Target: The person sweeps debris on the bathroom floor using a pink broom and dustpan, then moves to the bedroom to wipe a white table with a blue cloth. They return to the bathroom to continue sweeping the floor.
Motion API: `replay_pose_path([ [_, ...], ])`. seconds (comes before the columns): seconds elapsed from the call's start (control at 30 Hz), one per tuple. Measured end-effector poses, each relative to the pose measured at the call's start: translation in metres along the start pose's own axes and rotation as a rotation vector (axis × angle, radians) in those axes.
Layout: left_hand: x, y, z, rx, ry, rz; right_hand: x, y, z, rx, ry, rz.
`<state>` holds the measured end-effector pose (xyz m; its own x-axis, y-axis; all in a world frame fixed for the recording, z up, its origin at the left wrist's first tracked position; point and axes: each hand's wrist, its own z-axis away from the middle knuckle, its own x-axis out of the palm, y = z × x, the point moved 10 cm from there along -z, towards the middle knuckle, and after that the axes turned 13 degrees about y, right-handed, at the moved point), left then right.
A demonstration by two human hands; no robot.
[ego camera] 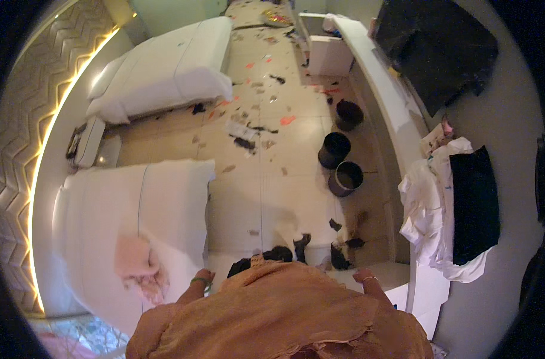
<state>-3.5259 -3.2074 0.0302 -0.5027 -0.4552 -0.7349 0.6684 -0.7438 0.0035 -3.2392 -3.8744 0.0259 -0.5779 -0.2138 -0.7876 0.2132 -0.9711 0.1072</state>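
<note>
My left hand (206, 274), with a green band at its wrist, hangs beside the near bed (178, 193). A light bangle circles the wrist of my right hand (363, 274), which is down by the white cabinet (397, 294) on the right. Neither hand visibly holds anything, and the fingers are too small to make out. Between them, my orange-brown garment (294, 305) hides much of the floor at my feet. Just ahead lie black scraps (301, 247), possibly cloth or plastic. A crumpled pink cloth (138, 258) rests on the near bed.
Three dark bins (334, 150) stand along the right side. Paper scraps and orange bits (288, 120) litter the tiled floor (294, 193). Farther off is another white-covered bed (178, 63). White cloths (427, 202) and a black cloth (474, 206) drape over the right-hand counter (391, 94).
</note>
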Motion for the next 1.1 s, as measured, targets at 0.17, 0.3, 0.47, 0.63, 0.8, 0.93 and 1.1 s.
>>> replay_pose_path([
  [0.17, -0.09, 0.031, -0.051, -0.04, 0.052, 0.243, -0.076, -0.056, -0.051, -0.117, 0.099, -0.109],
  [0.3, -0.125, 0.057, -0.13, 0.053, 0.194, 0.398, -0.142, -0.092, -0.084, -0.098, 0.154, -0.265],
  [0.47, -0.21, 0.205, -0.166, 0.127, 0.234, 0.198, -0.094, -0.066, -0.154, 0.014, -0.128, -0.38],
  [0.63, -0.286, 0.289, -0.229, 0.186, 0.133, 0.187, -0.113, -0.063, -0.243, 0.05, -0.222, -0.433],
  [0.8, -0.355, 0.286, -0.32, 0.195, 0.164, -0.077, -0.188, -0.068, -0.368, 0.026, -0.264, -0.435],
  [0.93, -0.424, 0.272, -0.403, -0.002, 0.299, 0.227, -0.321, -0.106, -0.505, -0.065, -0.136, -0.364],
  [1.1, -0.437, 0.283, -0.461, 0.018, 0.135, 0.131, -0.494, -0.196, -0.664, -0.066, -0.106, -0.574],
])
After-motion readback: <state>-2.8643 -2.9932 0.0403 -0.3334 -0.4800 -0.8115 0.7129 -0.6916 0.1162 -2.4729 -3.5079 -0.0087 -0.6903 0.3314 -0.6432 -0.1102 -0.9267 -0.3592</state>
